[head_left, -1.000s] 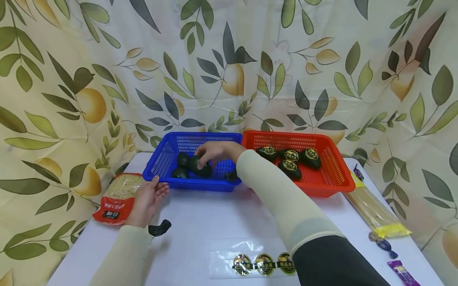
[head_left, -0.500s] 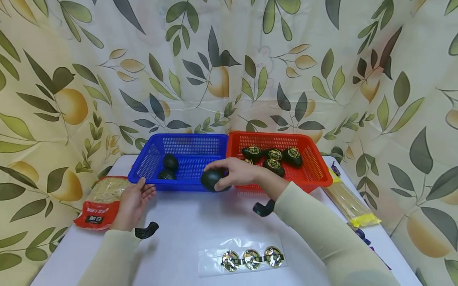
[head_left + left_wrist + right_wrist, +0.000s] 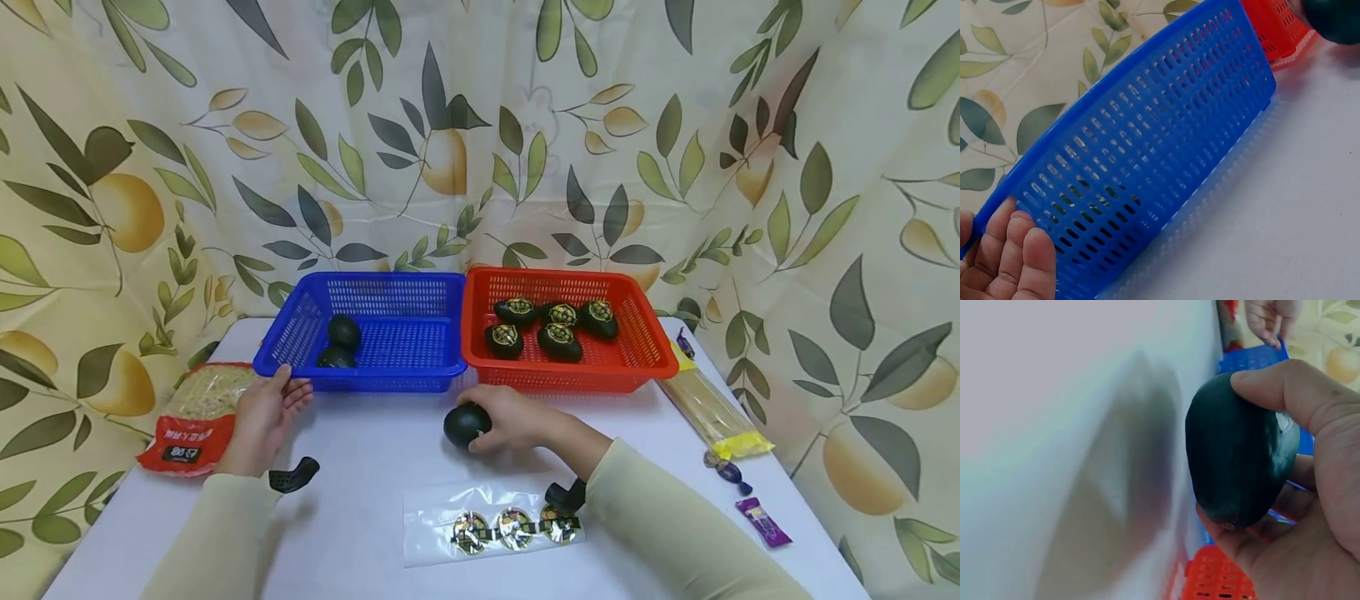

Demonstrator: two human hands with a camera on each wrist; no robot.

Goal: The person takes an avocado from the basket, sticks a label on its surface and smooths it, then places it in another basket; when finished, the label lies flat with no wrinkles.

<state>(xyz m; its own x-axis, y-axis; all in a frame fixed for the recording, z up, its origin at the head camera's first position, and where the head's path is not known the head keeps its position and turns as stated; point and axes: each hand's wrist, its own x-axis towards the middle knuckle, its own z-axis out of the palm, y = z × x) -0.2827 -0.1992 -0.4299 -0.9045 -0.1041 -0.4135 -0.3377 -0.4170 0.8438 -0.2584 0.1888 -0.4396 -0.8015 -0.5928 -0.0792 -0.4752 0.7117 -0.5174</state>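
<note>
A dark green avocado (image 3: 463,426) is gripped between the thumb and fingers of my right hand (image 3: 510,419), over the white table in front of the two baskets. In the right wrist view a small pale mark shows on the avocado's (image 3: 1235,456) side. My left hand (image 3: 262,417) pinches the front left rim of a blue basket (image 3: 375,382), thumb on the rim and fingers against the outer wall. Two avocados (image 3: 344,332) lie at that basket's left. Beside it, a red basket (image 3: 577,377) holds several avocados (image 3: 558,342) with gold and black round stickers.
Nearest me lies a clear plastic sheet (image 3: 427,533) bearing three round stickers (image 3: 515,530). A red-ended food bag (image 3: 197,421) sits left of my left hand. At right are a long yellow-ended noodle pack (image 3: 712,404) and small wrapped sweets (image 3: 763,522). A patterned curtain (image 3: 480,125) hangs behind.
My right hand has lifted an avocado out of the blue basket and brought it toward me, over the table. My left hand stays at the blue basket's rim.
</note>
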